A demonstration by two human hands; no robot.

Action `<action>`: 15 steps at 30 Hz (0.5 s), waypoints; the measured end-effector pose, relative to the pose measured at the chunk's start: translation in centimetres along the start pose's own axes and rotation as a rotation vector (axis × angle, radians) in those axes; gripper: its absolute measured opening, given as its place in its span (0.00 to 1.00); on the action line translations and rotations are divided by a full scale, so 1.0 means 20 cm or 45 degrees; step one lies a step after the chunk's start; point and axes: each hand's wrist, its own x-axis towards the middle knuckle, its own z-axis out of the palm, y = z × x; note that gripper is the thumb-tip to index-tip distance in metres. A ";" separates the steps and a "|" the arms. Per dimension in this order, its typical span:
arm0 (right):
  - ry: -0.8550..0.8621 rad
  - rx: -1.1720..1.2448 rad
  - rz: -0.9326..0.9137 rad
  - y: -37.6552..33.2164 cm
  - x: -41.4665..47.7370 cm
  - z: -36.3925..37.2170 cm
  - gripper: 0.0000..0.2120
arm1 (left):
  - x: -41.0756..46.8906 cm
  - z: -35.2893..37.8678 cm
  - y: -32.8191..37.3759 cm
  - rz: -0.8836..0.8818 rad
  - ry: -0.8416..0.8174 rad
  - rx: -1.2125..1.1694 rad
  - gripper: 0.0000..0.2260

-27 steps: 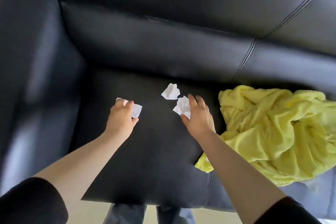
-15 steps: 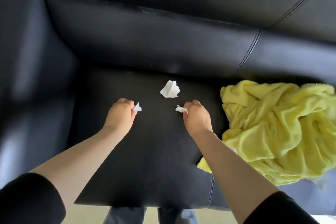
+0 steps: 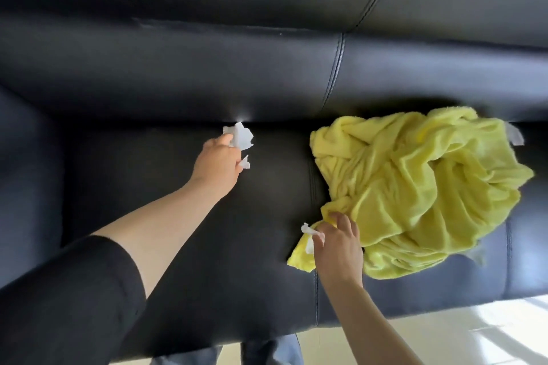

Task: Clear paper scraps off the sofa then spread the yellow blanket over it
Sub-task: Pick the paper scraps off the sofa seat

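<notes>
White crumpled paper scrap (image 3: 241, 138) sits at the back crease of the black leather sofa (image 3: 178, 74), pinched at its edge by the outstretched left hand (image 3: 218, 164). Right hand (image 3: 338, 246) pinches a smaller scrap (image 3: 310, 232) beside the near corner of the bunched yellow blanket (image 3: 415, 187) on the right cushion; bare seat separates the hands.
</notes>
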 end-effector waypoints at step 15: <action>-0.103 0.427 0.155 0.17 -0.17 0.08 0.14 | -0.29 0.04 0.14 0.005 -0.078 -0.072 0.05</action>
